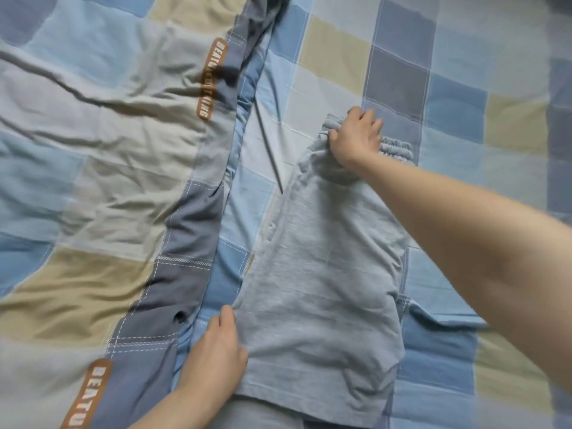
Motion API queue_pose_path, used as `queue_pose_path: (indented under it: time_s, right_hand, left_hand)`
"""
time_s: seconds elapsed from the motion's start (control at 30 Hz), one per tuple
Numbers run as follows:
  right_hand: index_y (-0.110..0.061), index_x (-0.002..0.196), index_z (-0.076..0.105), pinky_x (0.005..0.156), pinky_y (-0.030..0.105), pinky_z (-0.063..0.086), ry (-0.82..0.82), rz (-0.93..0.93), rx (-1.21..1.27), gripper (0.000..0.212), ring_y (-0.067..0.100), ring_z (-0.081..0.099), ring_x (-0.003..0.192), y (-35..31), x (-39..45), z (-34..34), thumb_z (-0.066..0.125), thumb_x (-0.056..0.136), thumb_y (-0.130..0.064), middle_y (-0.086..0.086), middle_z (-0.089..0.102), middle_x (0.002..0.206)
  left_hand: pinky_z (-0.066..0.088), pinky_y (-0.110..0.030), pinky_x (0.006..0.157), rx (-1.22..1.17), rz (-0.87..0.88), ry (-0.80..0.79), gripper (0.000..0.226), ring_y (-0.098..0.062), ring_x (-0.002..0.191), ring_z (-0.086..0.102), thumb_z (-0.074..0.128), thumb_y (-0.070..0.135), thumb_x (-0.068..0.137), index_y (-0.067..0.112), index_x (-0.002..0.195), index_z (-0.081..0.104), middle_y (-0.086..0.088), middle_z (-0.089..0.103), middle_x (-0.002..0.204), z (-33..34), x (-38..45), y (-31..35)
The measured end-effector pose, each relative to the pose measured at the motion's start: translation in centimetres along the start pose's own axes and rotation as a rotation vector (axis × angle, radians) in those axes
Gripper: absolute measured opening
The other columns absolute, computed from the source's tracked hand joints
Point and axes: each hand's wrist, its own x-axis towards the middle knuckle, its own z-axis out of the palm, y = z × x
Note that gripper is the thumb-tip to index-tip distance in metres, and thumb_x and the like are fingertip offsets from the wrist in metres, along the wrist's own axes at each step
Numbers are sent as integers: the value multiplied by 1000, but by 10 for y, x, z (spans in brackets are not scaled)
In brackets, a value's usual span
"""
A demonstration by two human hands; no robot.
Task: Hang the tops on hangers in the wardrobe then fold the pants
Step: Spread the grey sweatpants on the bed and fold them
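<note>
Light grey pants [325, 274] lie lengthwise on the bed, doubled over, with the elastic waistband [397, 148] at the far end. My right hand [356, 137] is closed on the waistband's left part, arm stretched out over the fabric. At the near left edge of the pants, my left hand [216, 351] rests on the cloth with the fingers pressing its edge; a firm grip cannot be made out.
A rumpled quilt [108, 150] in blue, grey and beige checks with orange label strips lies to the left. The checked bedsheet [448, 88] spreads under and right of the pants. A thin grey cord [269, 150] lies on the sheet between quilt and pants.
</note>
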Motion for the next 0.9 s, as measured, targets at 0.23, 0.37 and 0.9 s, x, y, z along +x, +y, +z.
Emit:
queue_pose_path:
  time_s: [0.23,0.37,0.9]
  right_hand:
    - [-21,109,53,100,44,27,-156,60,131,17,34,35,130,19,50,-2,42,97,-25,13,54,122]
    - [-16,67,31,65,27,30,-263,1,203,32,21,39,84,29,57,-5,37,97,-6,6,39,72]
    - [-2,113,48,74,16,46,-425,-91,317,36,9,57,91,16,62,-6,53,87,-25,16,52,112]
  left_hand:
    - [44,-39,79,-136,-19,143,8,-32,102,57,54,13,86,20,91,52,-7,65,101,-8,32,8]
    - [41,-36,86,-145,46,199,18,-27,99,45,56,3,79,15,85,45,-4,44,103,-3,37,6]
    - [37,-23,60,-534,-26,255,29,-12,67,54,70,21,86,16,72,44,2,58,65,-2,25,2]
